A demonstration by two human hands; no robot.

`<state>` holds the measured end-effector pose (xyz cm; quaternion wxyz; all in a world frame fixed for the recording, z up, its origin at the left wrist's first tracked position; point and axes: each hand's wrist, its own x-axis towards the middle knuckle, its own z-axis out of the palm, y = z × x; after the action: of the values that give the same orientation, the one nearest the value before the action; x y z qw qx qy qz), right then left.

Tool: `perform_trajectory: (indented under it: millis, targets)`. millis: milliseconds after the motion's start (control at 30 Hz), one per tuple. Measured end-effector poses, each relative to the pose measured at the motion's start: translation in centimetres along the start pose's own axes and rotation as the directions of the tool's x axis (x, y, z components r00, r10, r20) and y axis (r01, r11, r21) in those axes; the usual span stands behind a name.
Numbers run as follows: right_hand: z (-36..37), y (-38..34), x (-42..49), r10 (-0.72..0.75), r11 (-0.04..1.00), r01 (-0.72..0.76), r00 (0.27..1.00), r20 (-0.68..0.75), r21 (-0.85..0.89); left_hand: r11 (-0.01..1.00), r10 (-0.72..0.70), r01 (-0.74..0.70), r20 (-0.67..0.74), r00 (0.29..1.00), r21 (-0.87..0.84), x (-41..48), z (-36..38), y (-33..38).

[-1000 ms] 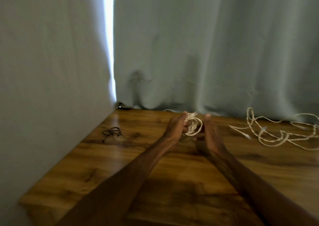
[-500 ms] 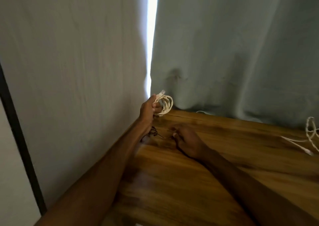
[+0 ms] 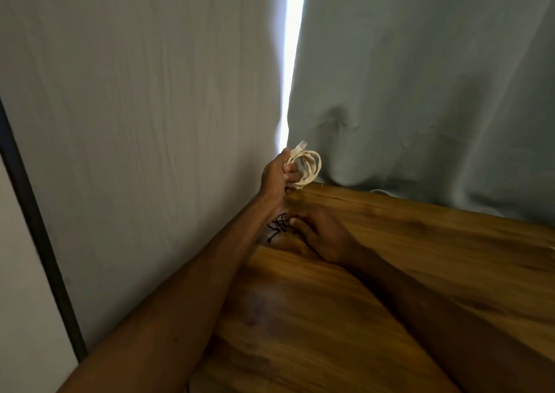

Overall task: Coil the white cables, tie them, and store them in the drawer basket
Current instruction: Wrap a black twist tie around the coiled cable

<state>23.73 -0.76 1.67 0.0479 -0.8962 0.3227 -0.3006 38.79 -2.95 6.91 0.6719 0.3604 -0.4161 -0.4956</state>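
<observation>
Now the left hand (image 3: 274,176) grips the coiled white cable (image 3: 306,169); right hand's (image 3: 322,233) fingers touch the black ties (image 3: 277,227), grip unclear.

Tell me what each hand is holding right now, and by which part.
The left hand holds the coiled white cable by the left side of its loops. The right hand reaches the black ties on the table; a grip cannot be told.

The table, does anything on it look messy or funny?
A tangle of thin black ties lies loose on the wooden table by the wall, under the right hand. The coiled white cable in the left hand looks neat. A thin white cable peeks from under the curtain.
</observation>
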Motion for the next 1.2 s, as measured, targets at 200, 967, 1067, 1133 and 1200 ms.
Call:
perform_trajectory:
  millis: [200,967,1067,1133,1200]
  targets:
    - [-0.1,0.1,-0.3,0.100,0.994,-0.097,0.993,-0.065,0.044,0.999,0.008,-0.007,-0.016,1.000,0.047,-0.2,-0.3,-0.1]
    - [-2.2,0.3,-2.4,0.592,0.657,-0.367,0.792,-0.149,0.659,0.996,-0.021,0.028,-0.082,0.996,0.090,-0.9,-0.6,-0.4]
    - [-2.6,0.7,-2.6,0.659,0.495,-0.371,0.749,-0.062,0.786,0.994,-0.031,0.039,-0.078,0.996,0.101,-1.1,-0.4,-0.4]
    - [-2.6,1.0,-2.8,0.663,0.472,-0.384,0.748,-0.032,0.794,0.993,-0.028,0.035,-0.070,0.997,0.109,-1.3,-0.4,-0.3]
    - [-2.6,1.2,-2.8,0.655,0.476,-0.394,0.756,-0.017,0.787,0.993,-0.019,0.026,-0.059,0.998,0.117,-1.4,-0.3,-0.2]
